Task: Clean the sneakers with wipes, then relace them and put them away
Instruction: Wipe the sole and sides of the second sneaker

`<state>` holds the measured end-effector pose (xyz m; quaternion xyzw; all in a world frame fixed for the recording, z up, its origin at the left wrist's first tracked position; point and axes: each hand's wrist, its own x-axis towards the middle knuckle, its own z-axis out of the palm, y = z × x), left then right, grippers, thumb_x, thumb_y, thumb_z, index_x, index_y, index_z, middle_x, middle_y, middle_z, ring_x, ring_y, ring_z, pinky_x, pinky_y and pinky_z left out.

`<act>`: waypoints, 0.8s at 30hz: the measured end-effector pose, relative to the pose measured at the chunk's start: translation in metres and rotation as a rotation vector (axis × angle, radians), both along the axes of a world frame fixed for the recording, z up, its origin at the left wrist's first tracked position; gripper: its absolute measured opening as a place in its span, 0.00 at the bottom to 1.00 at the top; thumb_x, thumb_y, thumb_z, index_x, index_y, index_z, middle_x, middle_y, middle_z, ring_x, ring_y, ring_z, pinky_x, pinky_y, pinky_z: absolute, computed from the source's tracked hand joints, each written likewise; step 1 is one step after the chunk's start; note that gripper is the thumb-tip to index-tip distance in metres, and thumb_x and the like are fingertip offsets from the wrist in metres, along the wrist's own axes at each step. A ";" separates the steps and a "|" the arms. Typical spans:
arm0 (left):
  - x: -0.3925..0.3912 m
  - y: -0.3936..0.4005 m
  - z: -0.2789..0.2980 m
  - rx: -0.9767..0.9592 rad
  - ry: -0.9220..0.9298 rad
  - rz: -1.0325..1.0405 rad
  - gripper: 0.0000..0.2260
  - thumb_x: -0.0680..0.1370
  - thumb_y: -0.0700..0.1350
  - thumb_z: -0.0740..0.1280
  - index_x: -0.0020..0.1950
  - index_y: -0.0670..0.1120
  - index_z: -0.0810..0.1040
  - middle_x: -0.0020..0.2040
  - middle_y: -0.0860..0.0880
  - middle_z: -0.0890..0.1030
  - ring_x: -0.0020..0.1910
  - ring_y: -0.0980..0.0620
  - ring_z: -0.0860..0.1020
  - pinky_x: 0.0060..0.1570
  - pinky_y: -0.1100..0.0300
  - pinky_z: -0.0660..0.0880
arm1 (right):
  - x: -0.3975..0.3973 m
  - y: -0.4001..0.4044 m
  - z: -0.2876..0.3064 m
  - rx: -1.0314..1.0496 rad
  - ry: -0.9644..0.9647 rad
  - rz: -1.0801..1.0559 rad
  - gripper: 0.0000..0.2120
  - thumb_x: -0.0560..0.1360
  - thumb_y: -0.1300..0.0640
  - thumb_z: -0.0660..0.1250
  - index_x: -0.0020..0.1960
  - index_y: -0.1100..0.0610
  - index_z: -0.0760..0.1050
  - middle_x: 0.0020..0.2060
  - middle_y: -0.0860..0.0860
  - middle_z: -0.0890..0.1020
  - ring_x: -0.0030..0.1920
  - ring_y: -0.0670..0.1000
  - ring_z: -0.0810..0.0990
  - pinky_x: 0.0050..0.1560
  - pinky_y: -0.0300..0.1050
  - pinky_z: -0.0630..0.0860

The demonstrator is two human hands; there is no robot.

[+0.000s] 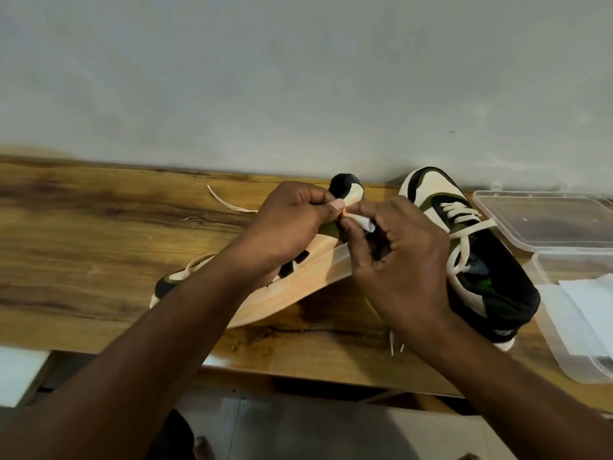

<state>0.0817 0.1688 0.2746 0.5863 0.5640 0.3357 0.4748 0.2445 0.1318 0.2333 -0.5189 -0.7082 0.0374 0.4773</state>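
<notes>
Gripping tilted sneaker (308,277) at upper, left hand (285,227) curling fingers round it, thumb pinching near tongue. Right hand (398,260) pinching small white wipe (365,224) against same sneaker, fingers curled. Sneaker lying on side at centre of wooden table (99,227), pale sole facing camera, loose lace (225,202) trailing behind. Second sneaker (471,247) sitting upright just right, laced. Clear plastic container (547,333) holding white wipes at far right, lid (544,224) lying behind it.
</notes>
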 end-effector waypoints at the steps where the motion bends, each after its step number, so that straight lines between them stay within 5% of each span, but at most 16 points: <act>1: -0.002 0.001 0.000 -0.027 -0.025 -0.006 0.13 0.85 0.45 0.66 0.44 0.48 0.87 0.30 0.56 0.82 0.22 0.62 0.74 0.22 0.67 0.66 | 0.001 0.001 0.000 -0.010 -0.010 0.000 0.10 0.79 0.59 0.75 0.59 0.58 0.85 0.48 0.50 0.84 0.43 0.44 0.80 0.45 0.28 0.74; 5: -0.002 0.002 -0.004 -0.063 -0.053 -0.004 0.12 0.84 0.43 0.66 0.48 0.45 0.88 0.39 0.47 0.86 0.35 0.52 0.80 0.40 0.58 0.73 | 0.010 0.013 0.000 -0.074 0.036 -0.045 0.08 0.78 0.59 0.76 0.57 0.56 0.87 0.45 0.48 0.85 0.40 0.41 0.79 0.43 0.26 0.72; 10: 0.000 0.001 -0.001 -0.086 -0.020 0.040 0.13 0.85 0.42 0.65 0.48 0.37 0.84 0.30 0.47 0.75 0.20 0.55 0.68 0.22 0.69 0.62 | -0.014 -0.005 -0.002 -0.064 -0.005 0.018 0.10 0.78 0.63 0.74 0.58 0.57 0.85 0.48 0.50 0.84 0.45 0.46 0.81 0.45 0.39 0.80; 17: -0.002 0.003 0.000 -0.067 -0.034 0.016 0.12 0.84 0.41 0.65 0.46 0.43 0.87 0.35 0.50 0.84 0.30 0.56 0.78 0.34 0.63 0.71 | 0.006 0.017 -0.001 -0.059 0.042 -0.058 0.09 0.76 0.64 0.75 0.55 0.57 0.87 0.46 0.51 0.85 0.43 0.46 0.82 0.47 0.40 0.79; 21: -0.001 0.001 -0.001 -0.067 -0.026 0.025 0.14 0.84 0.41 0.65 0.43 0.45 0.85 0.29 0.51 0.79 0.22 0.57 0.72 0.24 0.66 0.66 | -0.012 0.004 -0.001 -0.062 0.005 -0.001 0.11 0.77 0.65 0.73 0.57 0.57 0.86 0.47 0.51 0.84 0.44 0.50 0.82 0.44 0.50 0.81; 24: -0.001 0.000 -0.001 -0.070 -0.066 0.011 0.14 0.84 0.39 0.63 0.42 0.42 0.84 0.32 0.45 0.79 0.24 0.51 0.72 0.26 0.62 0.67 | -0.024 -0.005 0.002 -0.047 -0.076 0.069 0.13 0.77 0.67 0.73 0.59 0.58 0.85 0.46 0.52 0.82 0.43 0.51 0.81 0.39 0.50 0.80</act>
